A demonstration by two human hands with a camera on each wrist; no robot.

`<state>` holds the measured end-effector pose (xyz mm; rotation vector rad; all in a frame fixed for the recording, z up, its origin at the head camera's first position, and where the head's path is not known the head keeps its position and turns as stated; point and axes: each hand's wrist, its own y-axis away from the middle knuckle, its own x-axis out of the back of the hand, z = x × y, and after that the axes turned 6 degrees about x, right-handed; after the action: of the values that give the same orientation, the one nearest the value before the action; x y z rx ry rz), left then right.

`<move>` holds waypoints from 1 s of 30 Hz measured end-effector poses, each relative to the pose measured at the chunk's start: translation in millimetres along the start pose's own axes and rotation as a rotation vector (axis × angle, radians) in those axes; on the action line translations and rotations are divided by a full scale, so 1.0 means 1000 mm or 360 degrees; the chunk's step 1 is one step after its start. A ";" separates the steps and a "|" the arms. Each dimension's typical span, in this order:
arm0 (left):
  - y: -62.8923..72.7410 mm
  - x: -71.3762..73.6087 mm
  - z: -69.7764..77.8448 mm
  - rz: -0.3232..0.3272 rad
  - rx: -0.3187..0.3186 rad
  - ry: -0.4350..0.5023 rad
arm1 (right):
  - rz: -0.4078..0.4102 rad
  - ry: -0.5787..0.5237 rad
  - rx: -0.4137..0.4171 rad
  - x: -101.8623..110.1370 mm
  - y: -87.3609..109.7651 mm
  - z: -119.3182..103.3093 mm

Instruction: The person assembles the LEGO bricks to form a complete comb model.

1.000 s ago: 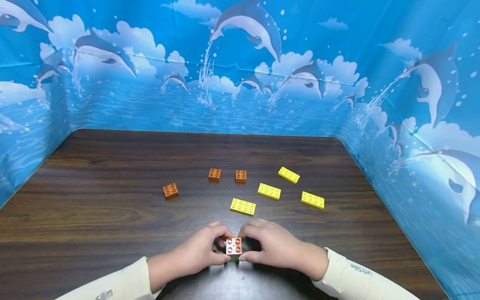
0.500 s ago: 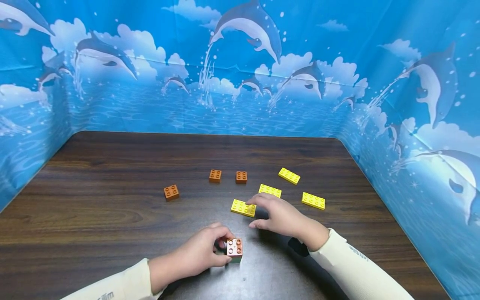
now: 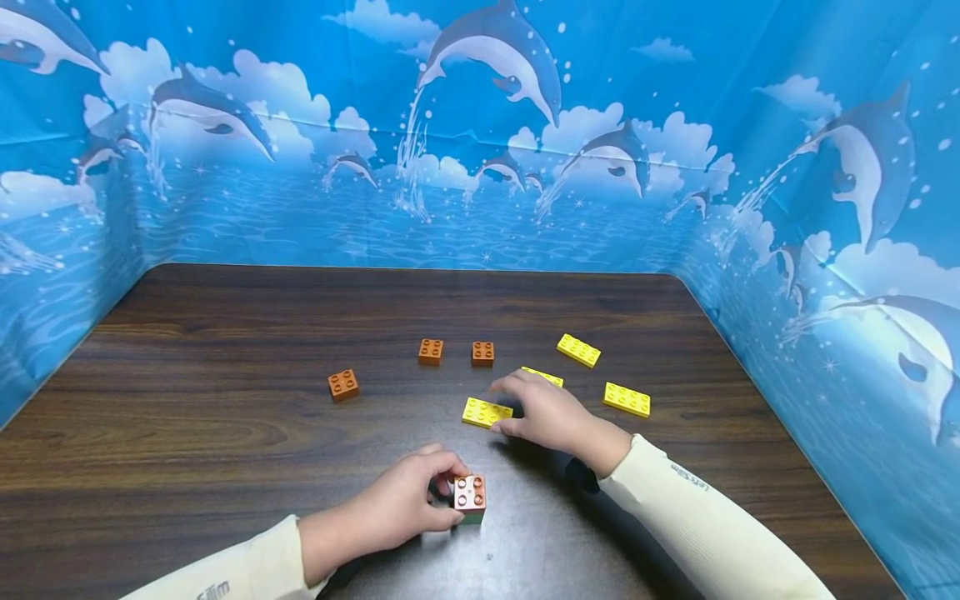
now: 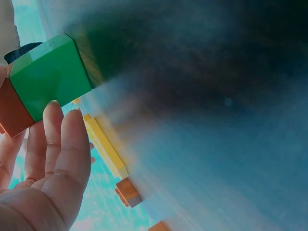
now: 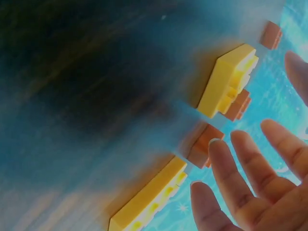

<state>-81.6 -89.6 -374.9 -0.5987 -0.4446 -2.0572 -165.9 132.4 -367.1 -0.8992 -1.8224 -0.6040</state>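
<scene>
Near the front edge, my left hand (image 3: 401, 504) pinches a two-brick stack between thumb and fingers. Its upper part is a brown 2x2 toy brick (image 3: 470, 492); under it is a taller green block (image 4: 53, 74), whose smooth side shows in the left wrist view. My right hand (image 3: 551, 417) reaches over the right end of a yellow 2x4 toy brick (image 3: 483, 412), thumb low and index finger beyond it. In the right wrist view its fingers (image 5: 226, 163) are spread, with a gap to the yellow brick (image 5: 224, 84). A second yellow brick (image 3: 553, 379) is partly hidden behind this hand.
Two more yellow bricks (image 3: 627, 400) lie to the right, one farther back (image 3: 578, 350). Brown bricks stand at the left (image 3: 343, 385) and behind the middle (image 3: 431, 352), all on the dark wood table (image 3: 225, 467). A dolphin-print curtain (image 3: 300, 217) borders the table.
My right hand has left the brown and green stack and moved forward and right to the nearest yellow brick. My left hand keeps its hold on the stack in the same place.
</scene>
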 end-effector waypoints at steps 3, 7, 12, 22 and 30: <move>0.000 0.000 0.000 -0.0001 0.0008 0.0003 | -0.0016 0.0012 -0.0031 -0.002 -0.004 0.001; 0.000 0.000 0.000 -0.0027 0.0037 0.0025 | -0.0059 0.0016 -0.0078 -0.005 -0.009 0.002; -0.001 0.001 0.000 -0.0048 0.0052 0.0072 | -0.0114 0.0048 -0.0111 -0.007 -0.013 0.002; -0.001 0.000 0.000 -0.0041 0.0085 0.0104 | -0.0163 0.0105 -0.0096 -0.010 -0.020 0.000; -0.001 -0.002 0.000 -0.0037 0.0085 0.0178 | -0.0179 0.0164 -0.0059 -0.012 -0.022 -0.003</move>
<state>-81.4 -88.3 -376.2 -0.4463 -0.4412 -2.0822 -178.9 113.8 -377.1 -0.7791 -1.7827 -0.7433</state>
